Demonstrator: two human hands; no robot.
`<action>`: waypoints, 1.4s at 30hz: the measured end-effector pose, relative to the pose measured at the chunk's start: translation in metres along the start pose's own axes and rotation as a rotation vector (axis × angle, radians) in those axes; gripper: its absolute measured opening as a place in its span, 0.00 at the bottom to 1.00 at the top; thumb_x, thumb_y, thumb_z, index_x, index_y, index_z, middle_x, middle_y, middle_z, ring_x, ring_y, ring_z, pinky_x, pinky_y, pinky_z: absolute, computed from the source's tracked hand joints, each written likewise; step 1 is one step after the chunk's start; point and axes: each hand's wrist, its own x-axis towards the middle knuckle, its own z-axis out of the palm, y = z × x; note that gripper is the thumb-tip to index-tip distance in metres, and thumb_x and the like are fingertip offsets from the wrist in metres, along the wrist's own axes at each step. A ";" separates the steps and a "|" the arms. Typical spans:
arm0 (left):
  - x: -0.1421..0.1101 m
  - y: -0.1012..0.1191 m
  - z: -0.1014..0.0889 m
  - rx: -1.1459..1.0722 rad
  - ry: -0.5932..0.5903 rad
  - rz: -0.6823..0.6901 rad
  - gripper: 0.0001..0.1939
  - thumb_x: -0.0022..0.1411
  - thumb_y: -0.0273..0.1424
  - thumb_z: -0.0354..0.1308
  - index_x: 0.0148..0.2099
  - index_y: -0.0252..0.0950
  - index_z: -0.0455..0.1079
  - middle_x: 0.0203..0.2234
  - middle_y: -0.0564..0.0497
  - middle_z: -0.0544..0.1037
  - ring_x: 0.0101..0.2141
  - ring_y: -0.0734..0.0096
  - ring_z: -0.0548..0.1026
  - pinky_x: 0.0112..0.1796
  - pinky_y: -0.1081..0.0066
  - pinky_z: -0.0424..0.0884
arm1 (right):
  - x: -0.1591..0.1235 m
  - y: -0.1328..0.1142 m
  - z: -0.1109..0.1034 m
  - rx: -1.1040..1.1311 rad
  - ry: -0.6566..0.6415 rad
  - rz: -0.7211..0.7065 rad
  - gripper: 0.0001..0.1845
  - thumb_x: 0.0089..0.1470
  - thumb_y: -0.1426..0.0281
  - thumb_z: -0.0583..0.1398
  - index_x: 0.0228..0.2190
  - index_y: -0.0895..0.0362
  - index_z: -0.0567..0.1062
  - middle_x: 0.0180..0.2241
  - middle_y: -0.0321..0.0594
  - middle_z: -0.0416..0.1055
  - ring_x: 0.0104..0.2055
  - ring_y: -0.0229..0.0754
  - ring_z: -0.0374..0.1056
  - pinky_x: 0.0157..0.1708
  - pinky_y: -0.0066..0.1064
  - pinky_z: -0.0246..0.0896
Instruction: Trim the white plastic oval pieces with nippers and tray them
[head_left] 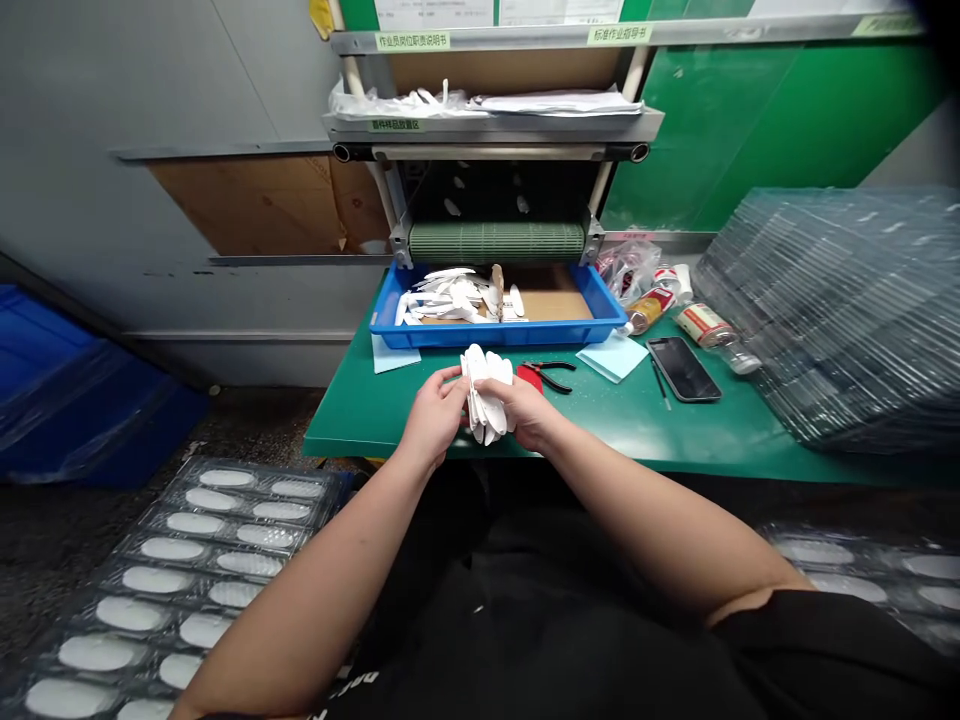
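Both my hands meet over the near edge of the green table [675,425]. My right hand [527,408] is closed around a stack of white oval plastic pieces [486,392], held upright like a fan. My left hand [433,415] touches the left side of the same stack, fingers curled against it. Behind them a blue tray [501,332] holds several more loose white pieces [454,295] on a cardboard liner.
Red-handled pliers [551,374], a dark phone [682,368], a pen and small bottles [705,325] lie right of the tray. A tall stack of clear blister trays [847,310] fills the right. Filled blister trays [187,560] sit low on the left; blue crates [67,400] stand beyond.
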 end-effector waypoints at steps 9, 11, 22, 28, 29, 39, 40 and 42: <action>-0.078 -0.007 -0.004 -0.123 -0.133 -0.116 0.33 0.61 0.36 0.70 0.66 0.36 0.65 0.56 0.38 0.76 0.41 0.62 0.81 0.34 0.68 0.81 | -0.089 0.010 -0.005 0.273 -0.101 0.112 0.33 0.47 0.66 0.74 0.53 0.61 0.74 0.40 0.47 0.77 0.37 0.50 0.74 0.35 0.34 0.74; -0.106 -0.021 -0.009 -0.155 -0.159 -0.210 0.36 0.60 0.35 0.71 0.67 0.37 0.64 0.59 0.37 0.74 0.43 0.59 0.81 0.36 0.67 0.81 | -0.115 0.024 -0.008 0.298 -0.121 0.187 0.33 0.49 0.67 0.74 0.55 0.61 0.73 0.42 0.47 0.77 0.38 0.50 0.74 0.35 0.34 0.74; -0.165 -0.058 -0.014 -0.200 -0.069 -0.334 0.33 0.60 0.32 0.72 0.65 0.38 0.68 0.57 0.40 0.75 0.44 0.63 0.79 0.40 0.69 0.79 | -0.155 0.066 -0.027 0.452 -0.249 0.456 0.24 0.58 0.66 0.72 0.52 0.62 0.77 0.43 0.52 0.78 0.42 0.55 0.77 0.42 0.39 0.76; -0.159 -0.058 -0.010 -0.163 -0.079 -0.303 0.33 0.60 0.33 0.72 0.65 0.40 0.67 0.57 0.41 0.75 0.47 0.59 0.78 0.38 0.69 0.79 | -0.148 0.069 -0.034 0.486 -0.294 0.480 0.27 0.55 0.64 0.73 0.53 0.61 0.77 0.44 0.52 0.78 0.44 0.58 0.77 0.43 0.44 0.77; -0.158 -0.058 -0.010 -0.150 -0.087 -0.303 0.33 0.60 0.33 0.72 0.65 0.41 0.67 0.58 0.41 0.75 0.47 0.59 0.78 0.37 0.70 0.79 | -0.147 0.070 -0.035 0.496 -0.307 0.480 0.27 0.55 0.64 0.73 0.53 0.61 0.77 0.44 0.52 0.78 0.44 0.58 0.77 0.44 0.44 0.77; -0.149 -0.058 -0.003 -0.134 -0.131 -0.311 0.29 0.64 0.34 0.68 0.64 0.42 0.65 0.59 0.41 0.74 0.47 0.59 0.78 0.38 0.69 0.78 | -0.140 0.074 -0.048 0.590 -0.364 0.550 0.27 0.57 0.59 0.70 0.53 0.59 0.76 0.42 0.50 0.79 0.44 0.58 0.77 0.47 0.46 0.76; -0.148 -0.059 -0.002 -0.136 -0.130 -0.316 0.30 0.63 0.35 0.69 0.64 0.42 0.65 0.59 0.41 0.74 0.47 0.59 0.78 0.39 0.68 0.78 | -0.139 0.074 -0.049 0.598 -0.366 0.559 0.28 0.57 0.59 0.69 0.54 0.59 0.76 0.42 0.50 0.79 0.45 0.58 0.77 0.48 0.47 0.76; -0.146 -0.059 -0.001 -0.137 -0.129 -0.323 0.30 0.63 0.36 0.69 0.64 0.42 0.65 0.59 0.42 0.74 0.47 0.59 0.78 0.39 0.68 0.78 | -0.138 0.075 -0.052 0.606 -0.365 0.564 0.29 0.57 0.58 0.69 0.55 0.59 0.75 0.43 0.49 0.79 0.46 0.58 0.76 0.49 0.48 0.75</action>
